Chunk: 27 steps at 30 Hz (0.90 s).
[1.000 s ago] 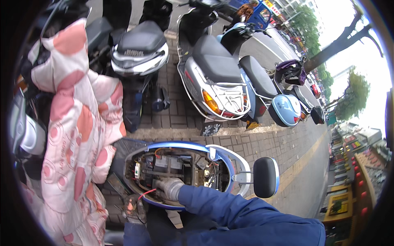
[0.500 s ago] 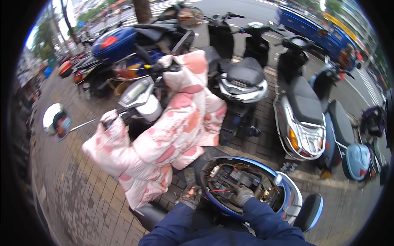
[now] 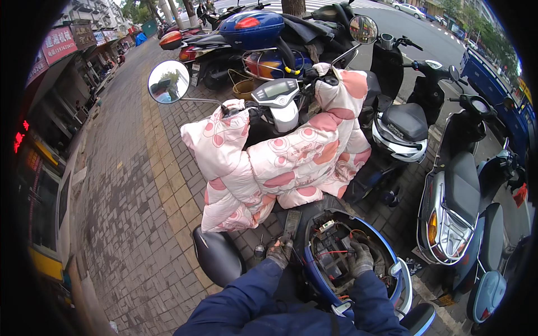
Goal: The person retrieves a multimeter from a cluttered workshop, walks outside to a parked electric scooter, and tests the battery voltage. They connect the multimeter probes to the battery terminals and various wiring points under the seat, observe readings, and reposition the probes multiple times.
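Observation:
My left hand [image 3: 279,252], in a worn glove with bare fingertips, is closed at the lower end of a flat, grey rectangular device [image 3: 292,222] that looks like a handheld meter. A dark key fob or similar small item [image 3: 259,250] is just left of that hand. My gloved right hand [image 3: 360,259] reaches into the open blue-rimmed scooter compartment [image 3: 332,215], its fingers pinched on a thin red wire [image 3: 332,252]. Around it are dark battery-like blocks [image 3: 335,267], several cables and a small pale connector [image 3: 327,225]. My right fingers partly hide the wire's end.
A pink-and-white padded cover [image 3: 291,151] drapes the scooter's front below its display [image 3: 277,91] and round mirror [image 3: 168,82]. The flipped-out black seat [image 3: 217,257] is at my left. Parked scooters [image 3: 448,190] stand close on the right; brick pavement [image 3: 131,185] runs along the left.
My view has swung left, so the scooter and cover appear further right and the shopfronts show. My right hand has risen slightly from the parts, with the red wire at its fingers.

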Motion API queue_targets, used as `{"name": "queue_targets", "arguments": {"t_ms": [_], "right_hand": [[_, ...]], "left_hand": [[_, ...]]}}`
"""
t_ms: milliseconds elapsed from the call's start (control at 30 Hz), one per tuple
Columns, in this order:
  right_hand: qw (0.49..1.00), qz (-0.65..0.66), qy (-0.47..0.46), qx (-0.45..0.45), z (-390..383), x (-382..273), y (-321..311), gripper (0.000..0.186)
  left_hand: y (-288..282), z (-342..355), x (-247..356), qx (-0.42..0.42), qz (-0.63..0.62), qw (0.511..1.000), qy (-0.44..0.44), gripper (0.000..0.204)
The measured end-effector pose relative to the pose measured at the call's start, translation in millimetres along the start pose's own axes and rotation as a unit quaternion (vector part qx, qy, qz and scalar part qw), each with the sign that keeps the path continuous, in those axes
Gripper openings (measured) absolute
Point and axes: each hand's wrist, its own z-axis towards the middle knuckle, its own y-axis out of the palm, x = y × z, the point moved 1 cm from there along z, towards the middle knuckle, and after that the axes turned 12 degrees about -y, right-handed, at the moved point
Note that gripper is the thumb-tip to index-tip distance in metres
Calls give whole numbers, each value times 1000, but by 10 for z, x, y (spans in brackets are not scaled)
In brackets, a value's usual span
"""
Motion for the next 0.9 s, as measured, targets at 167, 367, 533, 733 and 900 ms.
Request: {"name": "queue_targets", "arguments": {"t_ms": [167,367,533,733,900], "right_hand": [[993,-49,22,-101,80,84,87,26],[997,-23,26,-66,398,-40,160,27],[998,0,-41,-53,847,139,432,27],[978,121,133,-102,1469,485,966,28],[991,37,19,-128,2117,612,1352,32]], "left_hand": [[37,-53,22,58,-42,988,-134,10],[-29,378,-9,42,61,997,-30,22],[-83,669,28,81,167,983,-9,10],[53,1068,284,113,27,983,-140,16],[36,1489,162,106,-79,975,-177,15]]}}
